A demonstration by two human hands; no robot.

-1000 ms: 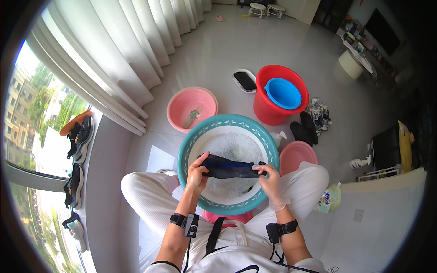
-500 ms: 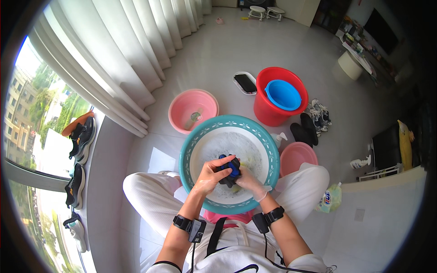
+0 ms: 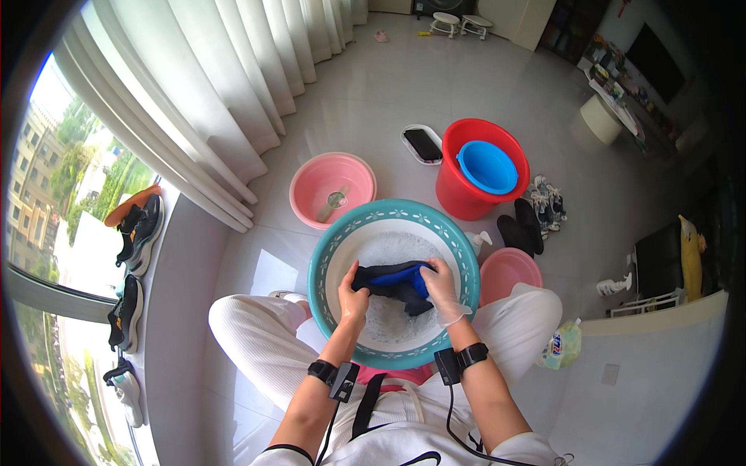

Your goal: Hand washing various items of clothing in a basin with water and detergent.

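Over a large teal-rimmed basin [image 3: 317, 273] of soapy water, both my hands stretch out a soft, wet-looking black fabric piece [image 3: 388, 277] with a bright blue area. Its exact kind does not show. At the left end, my left hand [image 3: 353, 299] closes on it with thumb and fingers. My right hand [image 3: 441, 286], in a clear thin glove, grips the other end near the blue part. A loose dark end hangs down between the hands toward the suds [image 3: 388, 322].
Beyond the basin stand a pink basin [image 3: 307, 190] and a red bucket [image 3: 454, 182] with a blue bucket [image 3: 488, 167] inside. On the right are a smaller pink basin [image 3: 505, 272], a pump bottle [image 3: 476, 241] and dark shoes [image 3: 519, 227]. More shoes [image 3: 140, 233] line the left sill.
The fabric was bunched up between my hands, pressed close together. Now my hands are apart, left and right, and it is spread out between them.
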